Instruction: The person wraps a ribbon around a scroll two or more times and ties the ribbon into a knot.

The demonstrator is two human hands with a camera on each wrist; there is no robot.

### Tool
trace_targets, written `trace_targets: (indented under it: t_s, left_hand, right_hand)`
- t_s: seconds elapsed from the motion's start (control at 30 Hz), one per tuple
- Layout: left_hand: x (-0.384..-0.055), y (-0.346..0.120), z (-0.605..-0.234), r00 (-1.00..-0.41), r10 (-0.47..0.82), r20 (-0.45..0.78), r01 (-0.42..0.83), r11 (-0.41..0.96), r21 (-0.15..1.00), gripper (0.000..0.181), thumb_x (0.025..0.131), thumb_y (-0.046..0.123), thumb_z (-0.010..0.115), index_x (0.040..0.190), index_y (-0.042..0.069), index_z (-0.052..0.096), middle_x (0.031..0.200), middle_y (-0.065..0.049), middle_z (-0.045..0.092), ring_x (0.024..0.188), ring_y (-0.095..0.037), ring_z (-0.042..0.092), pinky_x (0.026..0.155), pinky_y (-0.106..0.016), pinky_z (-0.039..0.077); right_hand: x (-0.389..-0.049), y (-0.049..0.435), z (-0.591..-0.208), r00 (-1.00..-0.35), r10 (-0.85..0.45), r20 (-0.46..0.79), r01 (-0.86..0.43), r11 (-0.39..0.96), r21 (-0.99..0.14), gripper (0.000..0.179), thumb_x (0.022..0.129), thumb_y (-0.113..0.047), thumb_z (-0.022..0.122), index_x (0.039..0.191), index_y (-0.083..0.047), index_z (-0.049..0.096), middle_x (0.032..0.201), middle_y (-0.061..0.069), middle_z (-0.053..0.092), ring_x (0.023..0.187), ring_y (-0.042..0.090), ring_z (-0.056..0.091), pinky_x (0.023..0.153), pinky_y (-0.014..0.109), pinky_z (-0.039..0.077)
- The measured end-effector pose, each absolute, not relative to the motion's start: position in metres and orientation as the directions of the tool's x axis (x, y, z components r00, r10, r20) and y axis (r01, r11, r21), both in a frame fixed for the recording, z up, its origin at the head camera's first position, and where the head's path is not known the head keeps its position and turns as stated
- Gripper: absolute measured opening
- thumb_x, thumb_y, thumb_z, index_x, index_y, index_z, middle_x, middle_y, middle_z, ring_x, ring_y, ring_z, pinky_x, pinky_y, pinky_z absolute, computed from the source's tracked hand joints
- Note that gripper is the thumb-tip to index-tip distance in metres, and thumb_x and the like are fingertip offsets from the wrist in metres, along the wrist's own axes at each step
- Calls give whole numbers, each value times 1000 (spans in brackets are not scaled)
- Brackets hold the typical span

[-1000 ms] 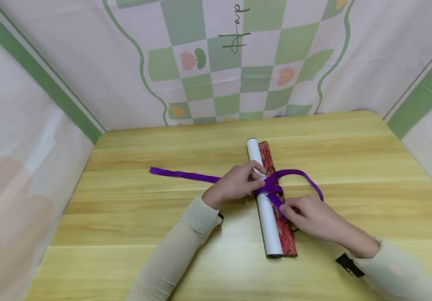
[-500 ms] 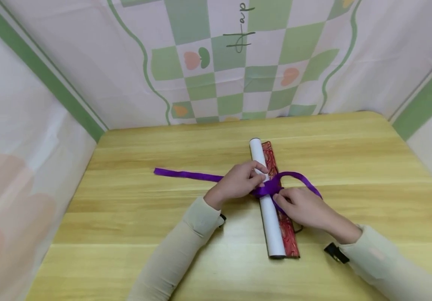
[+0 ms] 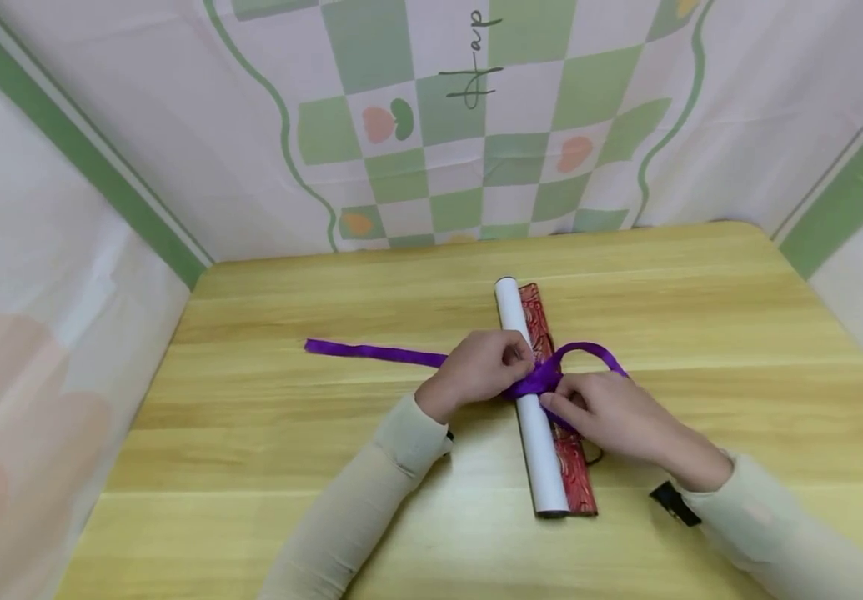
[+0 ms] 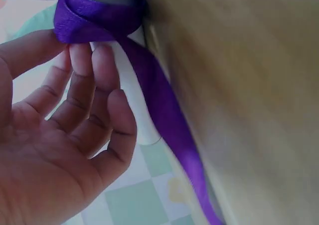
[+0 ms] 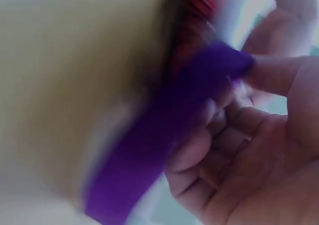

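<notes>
A white rolled-up scroll [image 3: 542, 454] with a red patterned strip [image 3: 574, 477] along its right side lies lengthwise on the table. Purple ribbon [image 3: 374, 352] wraps round its middle, one tail running flat to the left and another part looping up on the right. My left hand [image 3: 476, 367] pinches the ribbon at the wrap with thumb and fingertips; the left wrist view shows its other fingers loosely curled beside the white roll. From the right, my right hand [image 3: 619, 417] pinches the ribbon just below the crossing, over the red strip. The right wrist view is blurred.
The wooden table [image 3: 251, 467] extends around the scroll on all sides. Behind it hangs a green-and-white checked cloth [image 3: 446, 167], with pale cloth at both sides. A thin dark cord [image 3: 594, 454] shows at the red strip's right edge. A black strap [image 3: 674, 504] hangs at the right cuff.
The right hand has moved left and up, closer to the left hand, drawing the ribbon crossing together over the scroll. The loop on the right is smaller. The left hand's fingers have curled in more.
</notes>
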State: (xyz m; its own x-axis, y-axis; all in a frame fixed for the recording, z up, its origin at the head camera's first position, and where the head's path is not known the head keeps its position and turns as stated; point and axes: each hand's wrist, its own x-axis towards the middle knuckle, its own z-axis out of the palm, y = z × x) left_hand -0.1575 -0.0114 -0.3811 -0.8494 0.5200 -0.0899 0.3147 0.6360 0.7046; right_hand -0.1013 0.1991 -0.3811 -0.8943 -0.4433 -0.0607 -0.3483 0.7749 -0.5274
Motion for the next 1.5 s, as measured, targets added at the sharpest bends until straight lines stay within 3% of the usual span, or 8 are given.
trace_targets:
  t_s: [0.37,0.6,0.7,0.87,1.0,1.23,1.43,1.5]
  left_hand:
    - [-159,-27,-380,-876,476,-79,306,674,673,12,105,20,65,107,11,73,96,0,74,77,-7,60,67,-17,49]
    - [-158,-49,-382,-837,524,-154,392,773,499,25,105,22,66,125,10,75,116,-4,76,104,-17,69,94,-30,57]
    - [-157,-56,-382,-805,559,-199,460,800,386,30,103,23,69,131,13,74,125,-5,73,117,-22,67,106,-39,54]
    - [-156,-63,-386,-799,576,-174,524,808,271,17,103,25,69,117,20,78,120,-2,69,114,-23,62,101,-44,52]
    - [-157,-67,-391,-810,574,-122,543,812,216,11,106,26,66,107,22,77,119,1,67,110,-21,59,99,-42,50]
    - [-158,-90,-387,-789,613,-29,580,761,292,12,105,20,64,109,15,75,115,0,73,111,-21,65,102,-43,53]
    - [-152,-116,-377,-800,599,-28,535,733,421,9,106,18,65,105,13,73,101,2,75,94,-14,67,93,-33,58]
    - [-150,-121,-377,-796,605,-28,532,721,443,8,106,18,65,105,14,72,99,2,74,89,-13,65,88,-31,57]
  right_hand:
    - [-143,194,-359,-872,-489,24,-441,763,-473,17,102,-23,71,103,-8,80,91,0,75,78,10,62,70,32,53]
    - [-166,181,-355,-832,-517,-200,-389,802,-453,36,100,-34,73,68,-17,67,62,-7,56,57,10,46,54,27,38]
    - [-169,179,-355,-815,-528,-239,-392,806,-444,38,98,-32,74,66,-18,60,62,-6,53,58,10,45,55,26,38]
    - [-170,180,-350,-813,-565,-142,-442,757,-481,19,98,-19,71,79,-15,70,79,-3,66,68,11,52,65,29,46]
    - [-169,187,-333,-847,-531,-31,-431,720,-544,13,101,-21,70,92,-13,76,93,2,73,69,12,56,62,29,48]
    - [-174,233,-300,-949,-278,146,-310,751,-584,28,104,-33,69,111,-7,77,105,10,76,79,2,61,63,22,51]
    - [-181,313,-295,-989,52,139,-49,771,-635,30,104,-51,63,105,-23,74,80,-35,58,70,-5,52,56,24,44]
    - [-181,338,-300,-985,137,109,42,786,-617,38,103,-55,59,108,-20,73,77,-36,54,68,-5,51,55,24,43]
